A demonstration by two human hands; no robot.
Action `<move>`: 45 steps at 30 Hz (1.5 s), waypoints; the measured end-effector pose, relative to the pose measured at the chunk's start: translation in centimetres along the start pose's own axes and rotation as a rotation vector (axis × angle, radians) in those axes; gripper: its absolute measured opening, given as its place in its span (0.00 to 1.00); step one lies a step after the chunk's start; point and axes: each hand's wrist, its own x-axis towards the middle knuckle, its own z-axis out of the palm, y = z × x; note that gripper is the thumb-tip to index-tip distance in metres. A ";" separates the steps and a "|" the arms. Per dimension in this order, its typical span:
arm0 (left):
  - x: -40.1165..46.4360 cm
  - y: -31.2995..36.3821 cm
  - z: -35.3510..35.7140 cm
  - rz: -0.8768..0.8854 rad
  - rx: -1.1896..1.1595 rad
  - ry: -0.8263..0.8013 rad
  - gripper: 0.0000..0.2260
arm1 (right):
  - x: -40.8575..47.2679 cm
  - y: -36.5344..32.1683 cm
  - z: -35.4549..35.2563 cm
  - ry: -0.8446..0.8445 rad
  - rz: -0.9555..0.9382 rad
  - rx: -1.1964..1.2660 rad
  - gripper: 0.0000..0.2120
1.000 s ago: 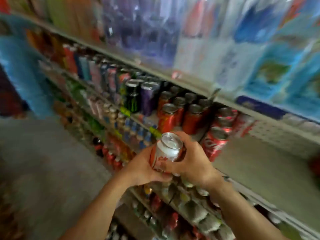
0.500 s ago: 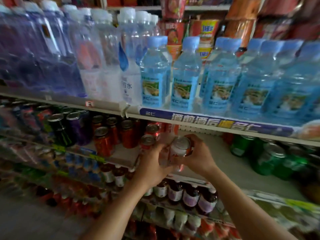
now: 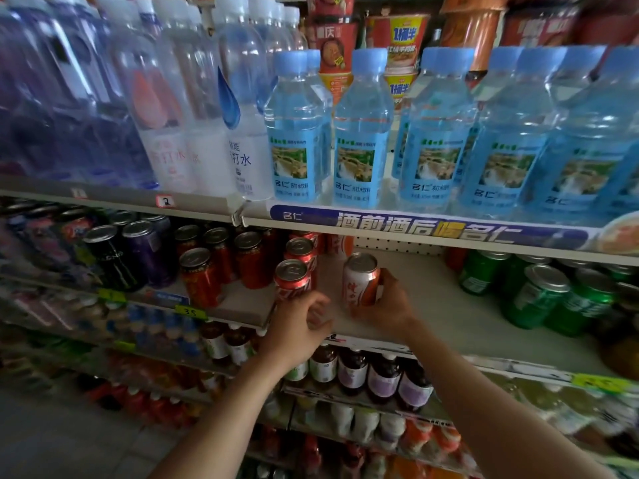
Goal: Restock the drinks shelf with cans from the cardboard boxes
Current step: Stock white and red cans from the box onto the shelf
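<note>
gripping an orange-white can [image 3: 359,283] upright on the drinks shelf [image 3: 432,305], right hand [image 3: 387,305]; left hand [image 3: 301,326] loosely curled, holding nothing, near a red can [image 3: 293,280].

Shop aisle with tiered retail shelving.
Pale metal shelf boards [image 3: 432,302] backed by white perforated panel [image 3: 397,244]; blue printed edge strip [image 3: 425,228]; grey tiled floor [image 3: 69,440] at lower left; soft, even light.
</note>
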 end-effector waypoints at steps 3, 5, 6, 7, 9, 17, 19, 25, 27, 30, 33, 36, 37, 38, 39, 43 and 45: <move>0.3 -0.2 0.4 0.004 0.037 -0.035 0.16 | 0.3 1.3 0.3 -0.007 0.064 -0.046 0.34; 0.7 -0.2 0.7 0.010 0.050 -0.051 0.16 | 1.2 1.0 0.2 0.033 0.074 -0.059 0.31; 0.8 -0.2 0.8 0.015 0.048 -0.059 0.15 | 1.6 0.6 0.2 0.052 0.085 -0.055 0.29; 1.0 -0.2 1.0 0.017 0.043 -0.065 0.14 | 2.2 0.4 0.1 0.068 0.103 -0.048 0.27; 1.3 -0.4 1.1 0.024 0.042 -0.063 0.12 | 3.6 0.2 0.0 0.084 0.130 -0.054 0.26; 1.9 -1.0 1.5 0.074 0.091 -0.111 0.11 | 6.9 0.2 0.4 0.194 0.206 0.000 0.13; 1.8 -1.1 1.6 0.071 0.090 -0.120 0.11 | 7.3 0.4 0.6 0.194 0.210 -0.015 0.16; 2.0 -1.7 1.6 0.053 0.103 -0.147 0.10 | 8.7 0.8 0.6 0.182 0.233 -0.043 0.17; 1.9 -1.7 1.6 0.042 0.094 -0.152 0.10 | 8.8 0.9 0.7 0.176 0.236 -0.056 0.17; 1.8 -1.6 1.4 0.035 0.092 -0.162 0.10 | 9.2 1.0 0.9 0.168 0.238 -0.083 0.18; 1.8 -1.5 1.1 0.034 0.078 -0.168 0.09 | 9.7 1.0 0.8 0.135 0.239 -0.124 0.21; 1.6 -1.3 1.0 0.028 0.071 -0.165 0.09 | 9.9 0.7 0.8 0.102 0.233 -0.158 0.23; 1.6 -1.3 1.0 0.025 0.070 -0.160 0.09 | 9.9 0.7 0.8 0.097 0.238 -0.163 0.23; 1.4 -1.2 1.0 0.025 0.069 -0.154 0.09 | 9.9 0.7 0.9 0.094 0.246 -0.172 0.23; 1.4 -1.2 1.0 0.028 0.067 -0.148 0.08 | 9.8 0.7 1.0 0.093 0.255 -0.183 0.23; 0.9 -1.3 1.1 0.059 0.042 -0.126 0.08 | 8.8 0.9 1.7 0.199 0.288 -0.140 0.20; 0.5 -1.4 1.1 0.087 0.029 -0.121 0.08 | 8.0 0.9 2.0 0.284 0.286 -0.078 0.18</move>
